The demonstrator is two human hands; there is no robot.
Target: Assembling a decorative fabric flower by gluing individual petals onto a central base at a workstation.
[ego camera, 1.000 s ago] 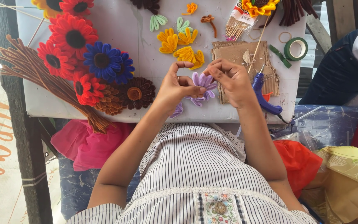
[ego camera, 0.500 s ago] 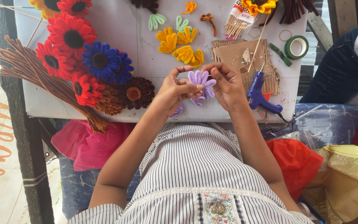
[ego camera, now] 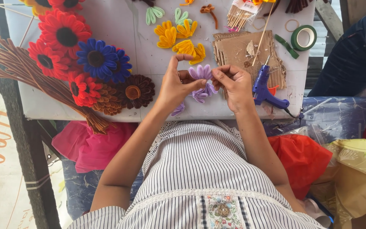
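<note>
My left hand point(ego camera: 176, 85) and my right hand point(ego camera: 234, 84) meet over the near edge of a white table point(ego camera: 123, 34). Both pinch a purple fuzzy-wire petal piece point(ego camera: 201, 73) between thumb and fingers. More purple petals point(ego camera: 200, 96) lie just under it, and another point(ego camera: 177, 110) peeks out below my left wrist. A blue glue gun point(ego camera: 266, 89) rests right beside my right hand, its nozzle on a piece of brown cardboard point(ego camera: 242, 51).
Red, blue and brown fuzzy-wire flowers point(ego camera: 85, 63) with brown stems point(ego camera: 34, 80) fill the table's left. Yellow petals point(ego camera: 178, 38), green leaves point(ego camera: 153, 15), a green tape roll point(ego camera: 304, 37) and wooden sticks point(ego camera: 239, 16) lie farther back. Another person in dark clothes point(ego camera: 352, 55) sits at right.
Both hands have drawn closer together on the purple petals, and the right hand has shifted left, uncovering the blue glue gun.
</note>
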